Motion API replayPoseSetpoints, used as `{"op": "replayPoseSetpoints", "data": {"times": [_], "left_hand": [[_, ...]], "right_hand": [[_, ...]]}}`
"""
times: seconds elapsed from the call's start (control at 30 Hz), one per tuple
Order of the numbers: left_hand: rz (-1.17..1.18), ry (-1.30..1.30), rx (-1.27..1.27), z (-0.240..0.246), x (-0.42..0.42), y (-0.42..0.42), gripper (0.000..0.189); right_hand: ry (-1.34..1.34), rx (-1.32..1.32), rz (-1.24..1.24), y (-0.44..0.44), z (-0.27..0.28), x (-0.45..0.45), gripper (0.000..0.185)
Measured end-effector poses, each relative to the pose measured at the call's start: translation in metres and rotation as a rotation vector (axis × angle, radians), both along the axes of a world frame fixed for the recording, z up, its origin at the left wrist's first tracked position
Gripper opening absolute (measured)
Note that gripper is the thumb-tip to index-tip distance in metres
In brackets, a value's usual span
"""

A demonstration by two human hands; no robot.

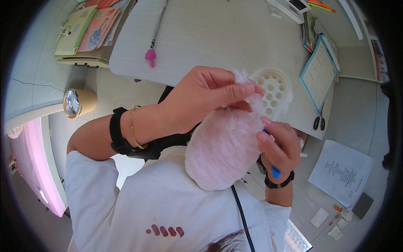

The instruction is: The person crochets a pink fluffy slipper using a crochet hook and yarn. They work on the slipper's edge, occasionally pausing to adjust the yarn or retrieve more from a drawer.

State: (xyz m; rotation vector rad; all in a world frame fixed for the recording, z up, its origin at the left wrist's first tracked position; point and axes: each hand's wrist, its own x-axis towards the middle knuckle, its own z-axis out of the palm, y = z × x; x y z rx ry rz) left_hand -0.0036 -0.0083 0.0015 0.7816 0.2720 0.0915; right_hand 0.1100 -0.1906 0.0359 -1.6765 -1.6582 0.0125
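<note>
A pale pink fluffy oval piece (222, 151) lies against my white shirt, below my hands. My left hand (207, 97) pinches a loose tuft of pale fluff (242, 77) between thumb and fingers, just above the top of the pink piece. My right hand (280, 148) is closed around a slim blue-handled tool (275, 171) at the right edge of the piece; the tool's tip is hidden. Behind my fingers, a white tray with round holes (274, 91) rests on the table, with whitish material around its rim.
The pale table (201, 41) carries a wand with a pink end (151, 56), a blue-edged board (319, 72) and black-handled scissors (319, 123) near its right edge. A bin (88, 102) stands at left. Printed paper (341, 173) lies at right. A black cable (241, 214) crosses my shirt.
</note>
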Motion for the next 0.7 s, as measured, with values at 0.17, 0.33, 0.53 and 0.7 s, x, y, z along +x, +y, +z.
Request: {"op": "replayPoseSetpoints", "data": {"times": [0.17,0.33,0.53,0.7], "left_hand": [[-0.193,0.044,0.052,-0.008,0.002,0.009,0.026],[-0.287,0.004,-0.06,-0.009,0.005,0.004,0.042],[-0.333,-0.108,0.2,0.002,0.002,0.003,0.087],[-0.369,-0.019,0.407,0.009,0.003,0.005,0.095]], "right_hand": [[-0.285,0.16,0.121,0.007,-0.005,0.0,0.036],[0.185,0.103,0.21,0.008,-0.007,0.008,0.037],[0.508,0.114,0.206,0.007,-0.017,0.019,0.029],[0.692,0.141,0.247,0.001,-0.021,0.028,0.012]]}}
